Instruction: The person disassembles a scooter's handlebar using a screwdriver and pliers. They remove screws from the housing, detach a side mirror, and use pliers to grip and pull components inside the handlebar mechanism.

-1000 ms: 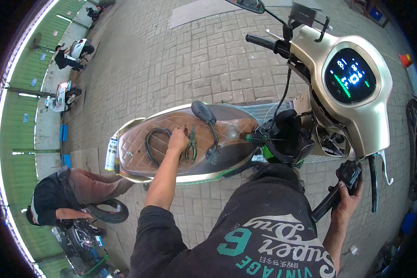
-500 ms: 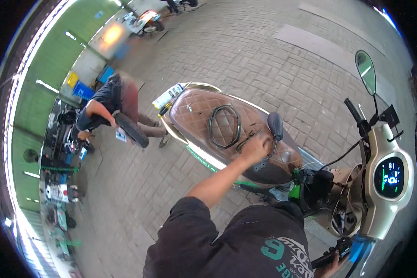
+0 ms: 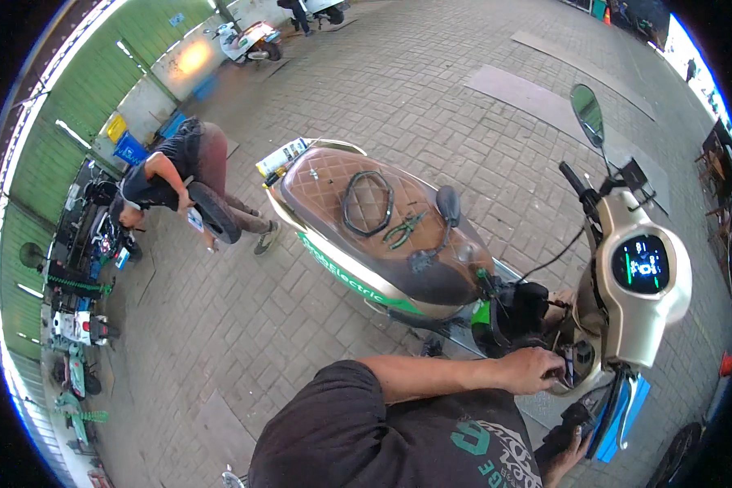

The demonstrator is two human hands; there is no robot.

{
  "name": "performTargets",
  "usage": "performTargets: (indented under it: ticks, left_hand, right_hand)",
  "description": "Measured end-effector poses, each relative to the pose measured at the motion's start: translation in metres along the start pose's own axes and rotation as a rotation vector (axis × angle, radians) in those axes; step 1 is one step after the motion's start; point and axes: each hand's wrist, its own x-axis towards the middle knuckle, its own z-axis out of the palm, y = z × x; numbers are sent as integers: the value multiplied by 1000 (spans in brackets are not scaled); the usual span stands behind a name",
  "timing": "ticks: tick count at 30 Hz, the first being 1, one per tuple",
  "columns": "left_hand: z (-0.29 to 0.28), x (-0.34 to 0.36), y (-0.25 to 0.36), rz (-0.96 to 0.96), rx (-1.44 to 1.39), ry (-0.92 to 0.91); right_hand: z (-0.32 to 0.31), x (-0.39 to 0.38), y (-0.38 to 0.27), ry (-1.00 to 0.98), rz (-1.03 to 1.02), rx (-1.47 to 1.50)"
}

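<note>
Beside me stands a cream-and-green scooter with a lit round display (image 3: 640, 264). My left hand (image 3: 535, 370) reaches across to the scooter's inner front panel (image 3: 584, 362), below the handlebar. Its fingers are curled closed, and whatever they pinch is hidden. Lower down, my right hand (image 3: 573, 454) is wrapped around the near handlebar grip (image 3: 563, 433). On the brown quilted seat (image 3: 333, 175) lie a black ring-shaped loop (image 3: 346, 203), green-handled pliers (image 3: 402, 233) and a detached mirror (image 3: 448, 205) on its stem.
A white bottle (image 3: 281, 157) lies at the seat's rear. The far handlebar carries an upright mirror (image 3: 587, 114). At the left a person (image 3: 175, 171) bends over with a tyre (image 3: 214, 213). Several scooters line the green wall (image 3: 73, 122); brick paving (image 3: 252, 342) surrounds mine.
My left hand has left the seat, where it was by the pliers and mirror, and moved right to the front panel. My right hand stays at the grip. The person at left bends lower.
</note>
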Motion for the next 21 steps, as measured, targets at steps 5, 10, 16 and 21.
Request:
performTargets:
  ticks: [5,10,16,21]
  left_hand:
    - [56,7,35,-24,-198,-233]
    - [51,-13,45,-143,-232,-109]
    - [62,-22,51,-251,-449,-101]
    - [63,-27,64,-290,-444,-119]
  right_hand:
    - [-21,-15,-18,-190,5,-134]
    - [-15,-2,-19,-440,33,-351]
    - [-25,-3,-24,-484,-204,-479]
    - [-34,-6,-25,-541,-42,-235]
